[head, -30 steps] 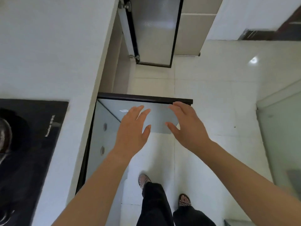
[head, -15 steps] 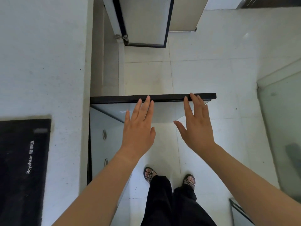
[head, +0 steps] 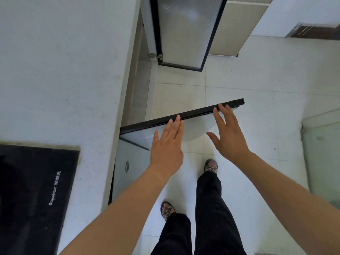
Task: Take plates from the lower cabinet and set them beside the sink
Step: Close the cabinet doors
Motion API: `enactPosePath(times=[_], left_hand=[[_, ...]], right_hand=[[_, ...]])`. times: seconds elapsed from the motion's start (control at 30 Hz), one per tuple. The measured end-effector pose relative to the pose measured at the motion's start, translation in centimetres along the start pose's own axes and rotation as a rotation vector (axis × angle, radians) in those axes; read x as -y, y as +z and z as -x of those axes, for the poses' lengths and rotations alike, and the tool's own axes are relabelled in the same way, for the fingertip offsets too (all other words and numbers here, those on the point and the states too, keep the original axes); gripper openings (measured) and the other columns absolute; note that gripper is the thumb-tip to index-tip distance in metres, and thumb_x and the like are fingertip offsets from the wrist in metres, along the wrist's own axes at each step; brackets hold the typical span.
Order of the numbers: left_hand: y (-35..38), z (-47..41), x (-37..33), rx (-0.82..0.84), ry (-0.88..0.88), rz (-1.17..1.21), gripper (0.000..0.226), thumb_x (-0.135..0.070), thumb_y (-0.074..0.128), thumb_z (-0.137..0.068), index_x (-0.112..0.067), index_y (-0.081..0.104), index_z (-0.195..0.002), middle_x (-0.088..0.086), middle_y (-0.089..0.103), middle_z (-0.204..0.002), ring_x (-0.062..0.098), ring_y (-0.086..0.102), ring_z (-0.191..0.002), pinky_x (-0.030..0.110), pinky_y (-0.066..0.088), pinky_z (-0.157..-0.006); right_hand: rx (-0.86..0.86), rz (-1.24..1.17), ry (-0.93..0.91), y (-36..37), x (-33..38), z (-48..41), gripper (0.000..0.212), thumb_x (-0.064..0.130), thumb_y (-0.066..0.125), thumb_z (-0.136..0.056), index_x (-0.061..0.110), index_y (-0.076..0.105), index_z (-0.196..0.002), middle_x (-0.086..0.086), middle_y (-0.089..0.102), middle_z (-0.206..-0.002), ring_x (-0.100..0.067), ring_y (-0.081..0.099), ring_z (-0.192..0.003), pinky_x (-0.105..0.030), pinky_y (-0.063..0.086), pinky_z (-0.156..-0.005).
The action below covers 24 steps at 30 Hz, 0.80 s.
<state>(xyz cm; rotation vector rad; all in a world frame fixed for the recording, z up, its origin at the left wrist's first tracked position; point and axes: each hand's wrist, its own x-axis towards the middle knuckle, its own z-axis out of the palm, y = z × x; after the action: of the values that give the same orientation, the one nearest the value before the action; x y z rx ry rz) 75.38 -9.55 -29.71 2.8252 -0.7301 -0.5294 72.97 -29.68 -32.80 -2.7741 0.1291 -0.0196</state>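
A lower cabinet door, frosted glass in a black frame, stands out from under the white counter. My left hand is flat and open, fingertips at the door's top edge near its middle. My right hand is also open, fingers spread, fingertips touching the top edge near the door's free end. Neither hand holds anything. No plates and no sink are in view; the cabinet's inside is hidden.
A second glass cabinet door stands open farther along the counter. A black cooktop is set in the counter at the left. My legs and sandalled feet are on the white tiled floor below the door.
The view has shifted along the counter. The door's free end has swung away from me, so it now lies at a slant. Both hands stayed on its top edge.
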Motion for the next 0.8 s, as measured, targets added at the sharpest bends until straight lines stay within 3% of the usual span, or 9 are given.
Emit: enactPosePath(times=[0.17,0.27,0.37,0.53,0.67,0.8], left_hand=[[-1.2,-2.6,-0.5,-0.019,-0.127,0.034,0.08,-0.021,0.045,-0.092,-0.018,-0.013,-0.147,-0.005,-0.024,-0.154,0.015,-0.011,-0.145,0.044,0.007,-0.116],[-2.2,-4.7,-0.7,-0.02,-0.21,0.006,0.078,-0.025,0.045,-0.092,-0.019,-0.01,-0.148,-0.002,-0.015,-0.157,0.018,-0.004,-0.146,0.044,0.008,-0.116],[-3.3,-7.1,-0.9,-0.036,-0.299,-0.002,0.075,-0.029,0.045,-0.093,-0.02,-0.004,-0.149,0.001,0.0,-0.158,0.02,0.008,-0.145,0.044,0.012,-0.116],[-4.8,-10.6,-0.2,-0.148,-0.451,0.011,0.066,-0.028,0.061,-0.086,-0.011,0.032,-0.143,0.006,0.04,-0.144,0.024,0.041,-0.13,0.042,0.037,-0.107],[-5.3,-12.1,1.3,-0.193,-0.526,0.08,0.063,-0.03,0.046,-0.094,-0.012,0.018,-0.147,0.001,0.025,-0.152,0.02,0.026,-0.139,0.034,0.022,-0.113],[-6.1,-12.8,2.4,-0.192,-0.592,0.135,0.063,-0.03,0.041,-0.096,-0.015,0.011,-0.149,0.0,0.014,-0.156,0.019,0.014,-0.143,0.035,0.015,-0.117]], right_hand=[[0.08,-0.014,-0.122,-0.9,-1.5,-5.6,0.069,0.023,0.065,-0.085,0.005,0.031,-0.142,-0.016,0.028,-0.15,-0.033,0.018,-0.142,-0.052,0.026,-0.111],[0.125,-0.024,-0.232,-1.7,-2.1,-9.7,0.066,0.024,0.064,-0.086,0.006,0.033,-0.141,-0.016,0.031,-0.149,-0.032,0.021,-0.141,-0.049,0.027,-0.112],[0.164,-0.005,-0.349,-2.2,-2.7,-13.9,0.058,0.026,0.061,-0.088,0.006,0.04,-0.138,-0.016,0.04,-0.143,-0.034,0.033,-0.136,-0.047,0.034,-0.109],[0.122,-0.01,-0.54,-2.1,-2.3,-20.5,0.044,0.021,0.067,-0.084,0.006,0.057,-0.124,-0.016,0.056,-0.127,-0.035,0.051,-0.12,-0.042,0.048,-0.092],[0.105,-0.084,-0.571,-1.3,0.0,-24.9,0.034,0.02,0.066,-0.085,0.005,0.064,-0.115,-0.015,0.062,-0.117,-0.032,0.057,-0.111,-0.039,0.053,-0.084],[0.214,-0.018,-0.611,-0.4,2.4,-28.0,0.043,0.026,0.058,-0.09,0.007,0.054,-0.128,-0.014,0.052,-0.133,-0.029,0.044,-0.128,-0.038,0.048,-0.093]])
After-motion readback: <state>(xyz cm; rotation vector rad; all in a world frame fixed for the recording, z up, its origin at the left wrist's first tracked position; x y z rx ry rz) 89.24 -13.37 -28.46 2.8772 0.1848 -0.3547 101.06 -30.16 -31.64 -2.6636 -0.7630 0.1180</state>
